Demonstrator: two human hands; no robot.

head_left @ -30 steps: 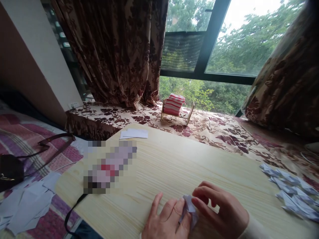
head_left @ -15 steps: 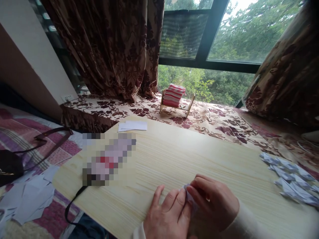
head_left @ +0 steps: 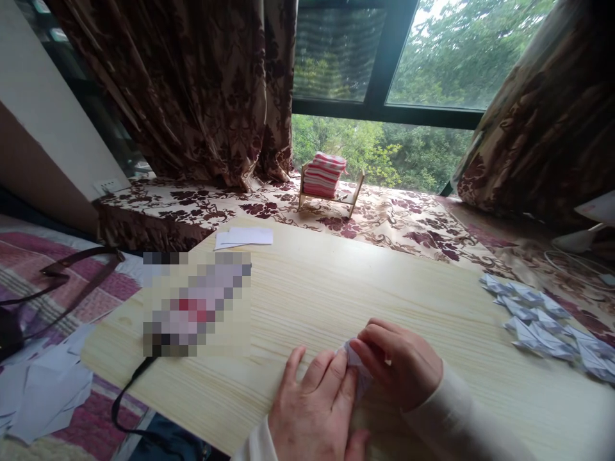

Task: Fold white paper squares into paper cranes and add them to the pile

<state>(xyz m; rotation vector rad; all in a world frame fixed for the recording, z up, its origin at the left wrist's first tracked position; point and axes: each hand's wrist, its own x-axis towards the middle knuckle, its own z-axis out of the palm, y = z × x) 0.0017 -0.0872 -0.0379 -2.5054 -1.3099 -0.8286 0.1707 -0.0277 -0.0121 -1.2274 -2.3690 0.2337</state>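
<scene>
On the near part of the pale wooden table, a small piece of folded white paper (head_left: 364, 379) lies between my hands, mostly covered by them. My left hand (head_left: 314, 403) rests flat on the tabletop, fingers stretched out, its index finger against the paper's left side. With fingertips bent in a pinch, my right hand (head_left: 401, 362) grips the paper's upper edge. The exact shape of the fold is hidden under the fingers. Off to the right stands a group of several folded white paper pieces (head_left: 538, 320) with pointed corners.
Flat white paper strips (head_left: 245, 237) lie at the table's far left corner. A pixelated object (head_left: 196, 304) with a black strap (head_left: 118, 406) lies on the left. Loose paper sheets (head_left: 45, 390) cover the bed. On the window ledge, a small rack (head_left: 353, 198) holds folded striped cloths (head_left: 324, 174).
The view has shifted slightly, so the surroundings sit further left and a lamp shows at the right. Both hands stay at the paper; slightly more of it shows between them.
</scene>
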